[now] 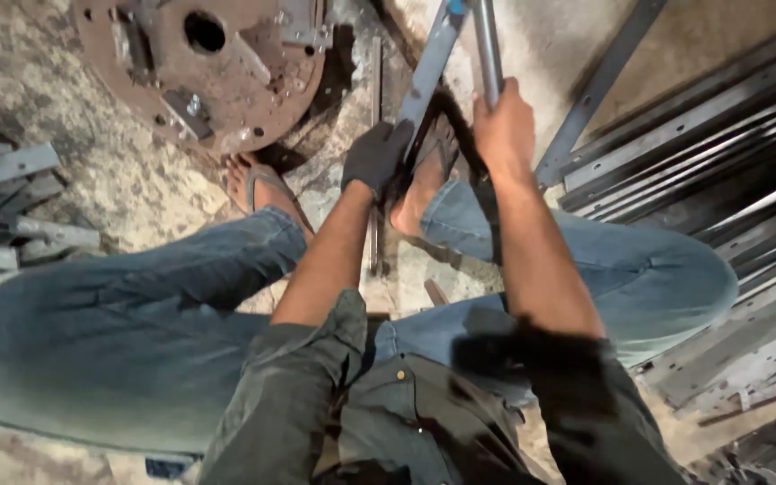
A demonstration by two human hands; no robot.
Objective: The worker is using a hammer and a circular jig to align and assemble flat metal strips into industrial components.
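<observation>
Gloved left hand (376, 157) clamped on lower end of flat metal bar (430, 67). Bare right hand (503, 126) clamped on metal rod (487, 45), which runs up past the grip.

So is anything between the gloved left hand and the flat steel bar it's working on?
Nothing visible: the gloved left hand is already closed on the flat steel bar, and the bare right hand grips the round rod beside it.
</observation>
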